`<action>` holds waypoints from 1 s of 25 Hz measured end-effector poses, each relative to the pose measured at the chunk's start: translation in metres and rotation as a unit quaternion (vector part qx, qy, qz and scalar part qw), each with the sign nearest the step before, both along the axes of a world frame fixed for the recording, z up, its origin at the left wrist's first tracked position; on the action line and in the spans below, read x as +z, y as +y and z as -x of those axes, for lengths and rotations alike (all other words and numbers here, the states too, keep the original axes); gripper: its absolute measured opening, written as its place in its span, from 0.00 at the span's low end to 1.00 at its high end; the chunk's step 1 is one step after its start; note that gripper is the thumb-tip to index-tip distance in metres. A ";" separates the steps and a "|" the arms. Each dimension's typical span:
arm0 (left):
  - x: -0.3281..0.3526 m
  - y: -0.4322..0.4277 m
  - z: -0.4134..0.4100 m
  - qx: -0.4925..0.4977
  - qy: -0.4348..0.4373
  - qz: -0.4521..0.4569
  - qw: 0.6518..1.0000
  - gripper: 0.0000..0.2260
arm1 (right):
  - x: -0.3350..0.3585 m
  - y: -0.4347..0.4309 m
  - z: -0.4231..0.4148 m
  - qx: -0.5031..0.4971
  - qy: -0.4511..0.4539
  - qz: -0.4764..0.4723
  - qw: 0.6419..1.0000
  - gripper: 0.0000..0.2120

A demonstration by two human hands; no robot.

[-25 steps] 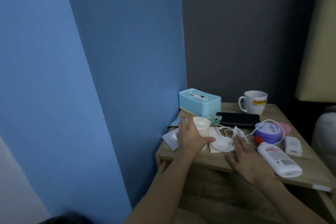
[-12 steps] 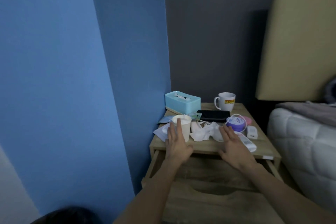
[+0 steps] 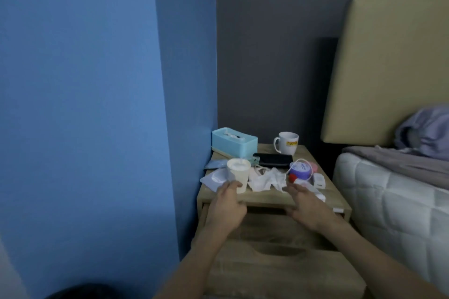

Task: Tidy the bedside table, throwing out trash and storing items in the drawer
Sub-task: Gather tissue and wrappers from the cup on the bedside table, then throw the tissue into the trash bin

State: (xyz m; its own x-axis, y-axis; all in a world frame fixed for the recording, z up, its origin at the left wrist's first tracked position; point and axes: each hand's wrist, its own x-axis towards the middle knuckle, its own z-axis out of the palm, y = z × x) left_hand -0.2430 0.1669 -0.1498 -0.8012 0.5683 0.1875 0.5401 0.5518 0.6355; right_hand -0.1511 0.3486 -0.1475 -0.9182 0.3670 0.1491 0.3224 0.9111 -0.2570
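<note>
The wooden bedside table carries a cream paper cup, crumpled white tissues and a white wrapper near its front left. My left hand hovers at the front edge with loosely curled fingers, its fingertips at the foot of the cup. To the right, my right hand is spread flat over the front edge, partly covering a white lotion bottle with a red cap. The open drawer sticks out below both hands.
Further back are a light blue tissue box, a white mug, a black phone, a purple jar with a white cable, and a white charger. The blue wall stands left, the bed right.
Both hands have drawn back from the items to the table's front edge, and the view has pulled away. My left hand's fingers have curled.
</note>
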 end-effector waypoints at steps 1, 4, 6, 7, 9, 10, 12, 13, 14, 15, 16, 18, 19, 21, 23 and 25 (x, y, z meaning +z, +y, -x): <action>0.010 -0.005 0.000 -0.005 -0.006 -0.004 1.000 0.21 | 0.011 -0.003 0.002 0.004 -0.005 0.002 1.000 0.29; 0.067 -0.012 -0.004 -0.032 -0.029 0.014 0.999 0.20 | 0.066 -0.017 0.000 0.022 -0.023 0.029 0.999 0.28; 0.118 -0.015 -0.014 -0.042 -0.047 0.036 0.997 0.22 | 0.118 -0.030 -0.007 0.029 -0.033 0.033 0.999 0.29; 0.152 -0.016 -0.018 -0.043 -0.058 0.049 0.996 0.23 | 0.155 -0.034 -0.011 0.028 -0.050 0.034 0.998 0.30; 0.214 -0.018 -0.033 -0.055 -0.064 0.100 0.991 0.25 | 0.225 -0.043 -0.018 0.042 -0.069 0.033 0.996 0.31; 0.246 -0.019 -0.036 -0.071 -0.065 0.133 0.986 0.26 | 0.263 -0.047 -0.020 0.051 -0.077 0.036 0.995 0.31; 0.311 -0.020 -0.038 -0.089 -0.066 0.159 0.981 0.27 | 0.333 -0.053 -0.025 0.057 -0.092 0.044 0.993 0.30; 0.336 -0.019 -0.041 -0.090 -0.057 0.160 0.981 0.27 | 0.357 -0.058 -0.027 0.059 -0.092 0.045 0.993 0.30; 0.361 -0.019 -0.043 -0.087 -0.052 0.156 0.983 0.27 | 0.378 -0.061 -0.029 0.060 -0.090 0.049 0.993 0.30; 0.381 -0.017 -0.041 -0.086 -0.041 0.147 0.985 0.28 | 0.397 -0.061 -0.030 0.059 -0.084 0.055 0.993 0.30; 0.394 -0.017 -0.043 -0.085 -0.034 0.139 0.986 0.28 | 0.409 -0.062 -0.030 0.062 -0.077 0.056 0.994 0.31; 0.406 -0.022 -0.044 -0.072 -0.036 0.122 0.989 0.28 | 0.419 -0.062 -0.025 0.085 -0.050 0.056 0.994 0.31; 0.408 -0.027 -0.043 -0.063 -0.037 0.115 0.991 0.28 | 0.420 -0.060 -0.020 0.108 -0.036 0.056 0.992 0.31; 0.408 -0.033 -0.037 -0.020 -0.034 0.112 0.993 0.27 | 0.422 -0.056 -0.001 0.176 -0.033 0.074 0.981 0.30; 0.408 -0.039 -0.035 0.084 -0.046 0.116 0.989 0.27 | 0.422 -0.053 0.028 0.283 -0.061 0.090 0.953 0.30; 0.411 -0.047 -0.044 0.182 -0.069 0.114 0.974 0.28 | 0.425 -0.057 0.053 0.388 -0.087 0.094 0.913 0.30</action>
State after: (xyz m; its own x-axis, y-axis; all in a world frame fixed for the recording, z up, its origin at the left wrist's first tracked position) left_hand -0.1988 0.1203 0.2616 -0.9659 0.2569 -0.0334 0.2015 0.8260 0.5264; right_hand -0.2042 0.2918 0.2775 -0.9164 -0.3997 -0.0231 -0.3498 0.8273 -0.4395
